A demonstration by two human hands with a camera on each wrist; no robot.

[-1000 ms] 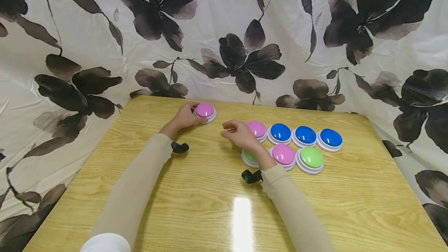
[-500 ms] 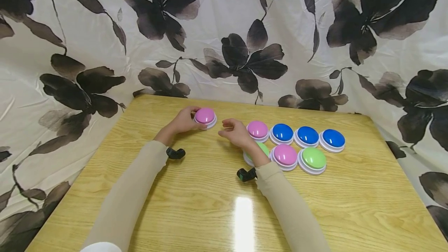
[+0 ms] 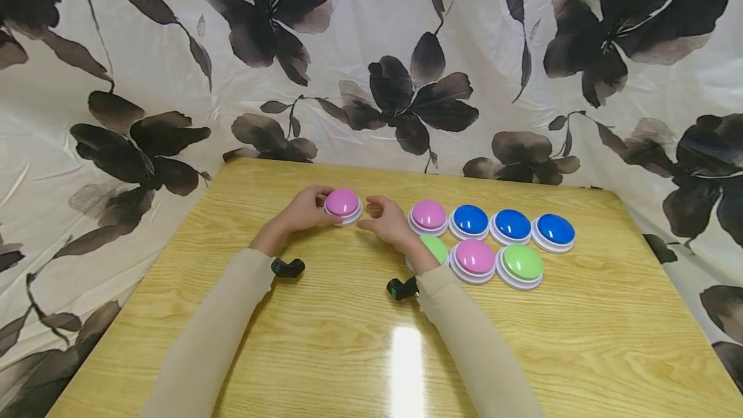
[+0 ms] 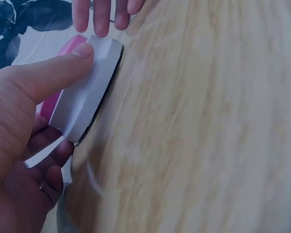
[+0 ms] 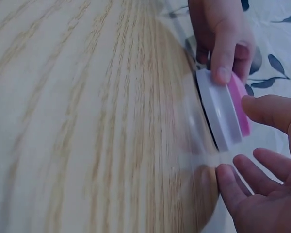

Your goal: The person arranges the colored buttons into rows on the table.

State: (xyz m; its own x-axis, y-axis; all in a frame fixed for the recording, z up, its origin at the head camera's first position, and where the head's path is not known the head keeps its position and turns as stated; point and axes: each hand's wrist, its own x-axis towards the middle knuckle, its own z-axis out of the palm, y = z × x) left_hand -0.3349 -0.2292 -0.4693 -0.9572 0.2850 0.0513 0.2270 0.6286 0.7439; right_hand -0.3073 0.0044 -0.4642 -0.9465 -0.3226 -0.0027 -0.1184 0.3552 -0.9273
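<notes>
Between thumb and fingers, my left hand (image 3: 303,213) grips a push button with a pink dome (image 3: 342,202) and a white round base, left of the other buttons. In the left wrist view the thumb lies across the white base (image 4: 98,80), whose dark underside edge is close over the wood. My right hand (image 3: 389,221) faces the same button from the right, fingers spread and loosely bent. In the right wrist view its thumb (image 5: 269,110) overlaps the pink dome's edge, while the other fingertips (image 5: 227,177) stay just short of the base.
Right of my right hand stand a pink button (image 3: 429,215) and blue buttons (image 3: 471,220) in a back row. Before them are a green button (image 3: 435,249) partly behind my wrist, a pink one (image 3: 475,258) and another green one (image 3: 524,263). A floral cloth (image 3: 325,128) hangs behind the table (image 3: 325,340).
My left hand has drawn the pink button slightly toward me across the table. My right hand has moved a little left, closer to that button.
</notes>
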